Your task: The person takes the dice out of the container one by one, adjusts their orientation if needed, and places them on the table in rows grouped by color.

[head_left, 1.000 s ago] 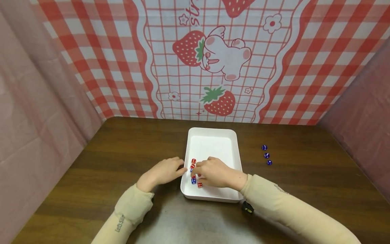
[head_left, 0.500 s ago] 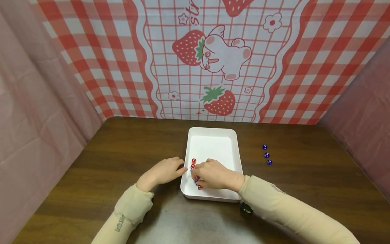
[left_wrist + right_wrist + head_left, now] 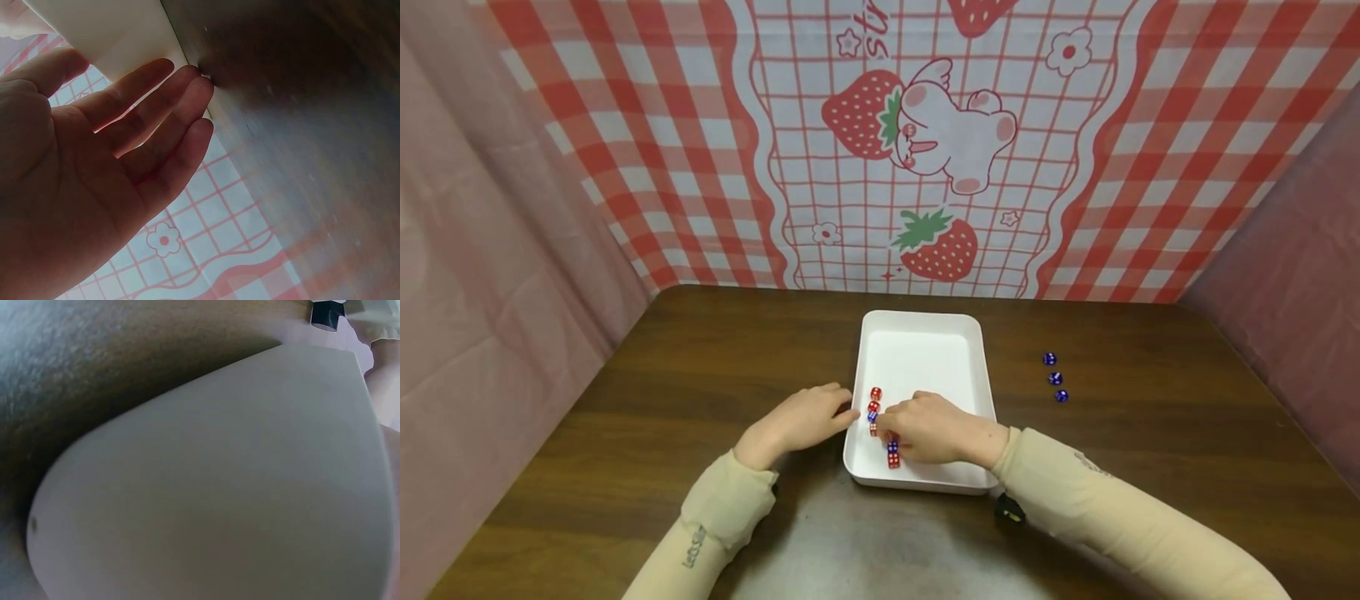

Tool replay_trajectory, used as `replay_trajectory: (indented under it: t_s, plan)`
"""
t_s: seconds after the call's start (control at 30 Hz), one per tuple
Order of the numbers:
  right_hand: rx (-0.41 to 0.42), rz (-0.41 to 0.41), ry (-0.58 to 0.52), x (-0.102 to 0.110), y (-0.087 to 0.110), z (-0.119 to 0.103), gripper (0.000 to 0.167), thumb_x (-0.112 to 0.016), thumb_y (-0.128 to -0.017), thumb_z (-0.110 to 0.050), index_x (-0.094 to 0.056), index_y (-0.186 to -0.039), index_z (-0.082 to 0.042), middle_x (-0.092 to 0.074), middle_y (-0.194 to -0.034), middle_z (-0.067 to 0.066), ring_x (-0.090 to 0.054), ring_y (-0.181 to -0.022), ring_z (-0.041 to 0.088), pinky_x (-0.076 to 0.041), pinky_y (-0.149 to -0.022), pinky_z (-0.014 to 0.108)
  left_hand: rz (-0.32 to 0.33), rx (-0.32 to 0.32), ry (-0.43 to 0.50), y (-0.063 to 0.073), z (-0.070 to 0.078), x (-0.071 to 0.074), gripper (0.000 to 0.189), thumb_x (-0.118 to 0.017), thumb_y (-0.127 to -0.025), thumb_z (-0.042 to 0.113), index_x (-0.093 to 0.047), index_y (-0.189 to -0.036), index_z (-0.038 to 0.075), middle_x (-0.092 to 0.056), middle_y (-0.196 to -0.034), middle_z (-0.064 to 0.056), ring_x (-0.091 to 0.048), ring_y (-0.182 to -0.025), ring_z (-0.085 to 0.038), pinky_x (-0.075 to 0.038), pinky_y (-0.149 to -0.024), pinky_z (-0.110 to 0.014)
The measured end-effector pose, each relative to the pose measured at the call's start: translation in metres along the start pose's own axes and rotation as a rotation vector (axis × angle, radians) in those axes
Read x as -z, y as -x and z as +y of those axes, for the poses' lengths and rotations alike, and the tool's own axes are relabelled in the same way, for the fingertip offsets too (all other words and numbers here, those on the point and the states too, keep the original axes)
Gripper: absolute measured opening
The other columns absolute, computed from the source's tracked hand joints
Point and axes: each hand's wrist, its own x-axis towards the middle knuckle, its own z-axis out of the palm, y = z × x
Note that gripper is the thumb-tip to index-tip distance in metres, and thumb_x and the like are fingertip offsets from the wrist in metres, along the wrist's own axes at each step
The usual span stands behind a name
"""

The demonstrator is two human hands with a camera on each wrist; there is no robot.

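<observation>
Red and blue dice (image 3: 872, 416), inside white tray (image 3: 917, 358), near its left wall

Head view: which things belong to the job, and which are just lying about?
Apparently in use:
white tray
red and blue dice inside it
left hand, beside it
right hand, at those dice

Apparently not in use:
three blue dice on the table
strawberry cloth

Pink curtains (image 3: 512, 217) and a strawberry-print cloth (image 3: 917, 179) screen three sides of a wooden table (image 3: 752, 354) in a makeshift booth.
</observation>
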Motion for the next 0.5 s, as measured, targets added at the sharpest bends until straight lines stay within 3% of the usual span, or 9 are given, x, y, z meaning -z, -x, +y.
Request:
replay_trajectory:
  t_s: [0.3, 0.5]
  plan:
    - [-0.022, -0.015, -0.044, 0.0034, 0.0021, 0.0008, 0.014, -0.063, -0.071, -0.008, -0.058, -0.077, -0.019, -0.058, -0.072, -0.01, -0.048, -0.063, 0.005, -0.04, -0.064, 0.03, -0.005, 0.001, 0.01, -0.0005, -0.0005, 0.0001, 0.022, -0.052, -0.091, 0.031, -0.059, -0.086, 0.011, -0.051, -0.079, 0.0, -0.048, -0.066, -0.014, -0.041, -0.063, -0.032]
    - [-0.059, 0.021, -0.065, 0.0051, 0.0068, 0.0057, 0.014, -0.061, -0.069, -0.008, -0.055, -0.076, -0.018, -0.052, -0.067, -0.01, -0.044, -0.058, 0.006, -0.037, -0.063, 0.028, -0.004, 0.01, 0.024, 0.0003, -0.0003, 0.0, 0.021, -0.052, -0.091, 0.031, -0.059, -0.086, 0.012, -0.052, -0.08, 0.0, -0.048, -0.067, -0.014, -0.041, -0.064, -0.032]
